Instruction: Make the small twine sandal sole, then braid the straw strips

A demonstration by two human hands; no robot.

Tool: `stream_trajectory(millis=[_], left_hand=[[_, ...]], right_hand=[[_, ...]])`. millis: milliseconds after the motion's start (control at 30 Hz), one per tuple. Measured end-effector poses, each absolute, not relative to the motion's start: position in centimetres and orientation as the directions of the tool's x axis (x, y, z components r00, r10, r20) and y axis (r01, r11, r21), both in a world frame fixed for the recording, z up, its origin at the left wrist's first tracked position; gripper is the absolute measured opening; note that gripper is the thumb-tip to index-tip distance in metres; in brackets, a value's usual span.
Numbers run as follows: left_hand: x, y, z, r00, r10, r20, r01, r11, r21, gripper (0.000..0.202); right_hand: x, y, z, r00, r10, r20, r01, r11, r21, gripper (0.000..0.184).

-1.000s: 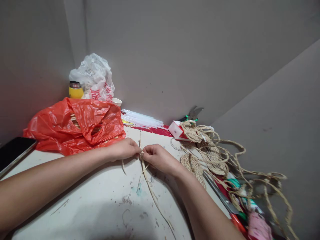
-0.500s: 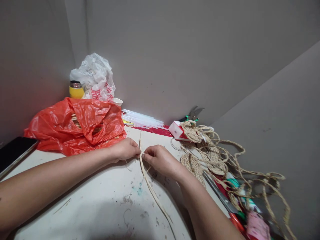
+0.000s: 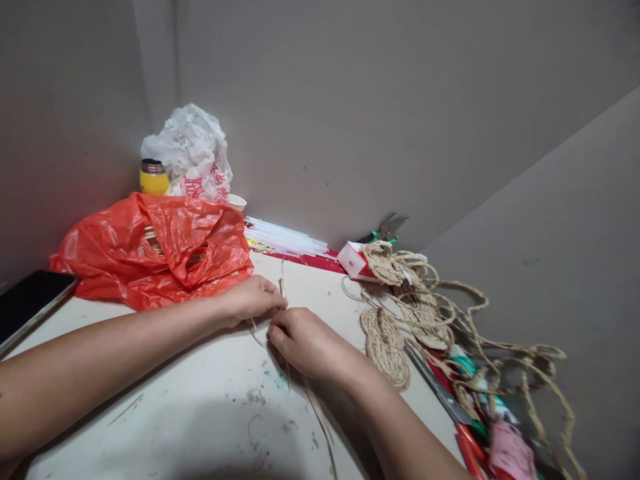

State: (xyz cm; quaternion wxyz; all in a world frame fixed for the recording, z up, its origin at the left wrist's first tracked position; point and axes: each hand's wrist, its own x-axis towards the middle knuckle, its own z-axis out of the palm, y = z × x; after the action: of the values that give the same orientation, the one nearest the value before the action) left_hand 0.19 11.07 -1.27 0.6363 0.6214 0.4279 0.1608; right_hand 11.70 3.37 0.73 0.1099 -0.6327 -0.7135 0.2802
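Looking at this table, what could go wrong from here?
The thin strands at the left hand and right hand might slip or split under a hard pull. The red-handled scissors lie near the right arm, so a sideways move could bump them. The loose rope beside them could snag.

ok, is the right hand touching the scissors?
No: the right hand is at pale strands; the scissors lie apart from it.

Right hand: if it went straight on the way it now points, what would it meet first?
The right hand would probably meet the thin curved strip just ahead, then the left hand; depth there is unclear.
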Motion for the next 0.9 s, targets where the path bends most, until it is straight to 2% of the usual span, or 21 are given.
stream_trajectory(millis=[67, 167, 200, 267, 300, 367, 500, 600, 700, 900], left_hand=[[0.0, 11.1, -1.4, 0.629, 0.704, -0.33, 0.284, 0.187, 0.94, 0.018], [-0.3, 11.3, -1.5, 0.678, 0.662, -0.319, 0.204, 0.247, 0.947, 0.02], [-0.4, 11.3, -1.4, 0.688, 0.653, -0.317, 0.178, 0.273, 0.946, 0.021], [-0.5, 11.4, -1.3, 0.709, 0.629, -0.318, 0.13, 0.326, 0.936, 0.022], [-0.6, 11.4, -1.2, 0.719, 0.617, -0.321, 0.113, 0.352, 0.929, 0.022], [-0.6, 11.4, -1.0, 0.734, 0.594, -0.328, 0.096, 0.388, 0.917, 0.024], [-0.6, 11.4, -1.0, 0.746, 0.59, -0.309, 0.064, 0.398, 0.915, 0.026], [-0.6, 11.4, -1.2, 0.747, 0.593, -0.301, 0.057, 0.394, 0.917, 0.023], [-0.8, 11.6, -1.3, 0.758, 0.58, -0.299, 0.056, 0.398, 0.915, 0.024], [-0.9, 12.1, -1.2, 0.793, 0.521, -0.314, 0.156, 0.325, 0.933, 0.02]], right_hand=[[11.8, 3.0, 1.4, -0.25, 0.931, -0.266, 0.809, 0.05, -0.586, 0.025], [12.9, 3.1, 2.3, -0.328, 0.857, -0.398, 0.686, -0.073, -0.724, 0.025], [13.5, 3.4, 2.5, -0.286, 0.878, -0.384, 0.647, -0.119, -0.753, 0.026], [14.5, 4.2, 2.6, -0.071, 0.964, -0.256, 0.58, -0.169, -0.797, 0.027], [14.9, 4.6, 2.5, 0.05, 0.982, -0.182, 0.542, -0.179, -0.821, 0.026], [15.2, 5.3, 1.9, 0.176, 0.974, -0.143, 0.451, -0.209, -0.868, 0.023], [14.1, 5.8, 0.4, 0.022, 0.948, -0.318, 0.213, -0.315, -0.925, 0.027], [13.5, 5.7, -0.3, -0.093, 0.918, -0.386, 0.106, -0.376, -0.921, 0.034], [13.8, 5.8, -0.3, -0.114, 0.92, -0.375, 0.088, -0.366, -0.926, 0.036], [15.0, 6.1, -0.5, -0.179, 0.9, -0.397, 0.128, -0.379, -0.917, 0.028]])
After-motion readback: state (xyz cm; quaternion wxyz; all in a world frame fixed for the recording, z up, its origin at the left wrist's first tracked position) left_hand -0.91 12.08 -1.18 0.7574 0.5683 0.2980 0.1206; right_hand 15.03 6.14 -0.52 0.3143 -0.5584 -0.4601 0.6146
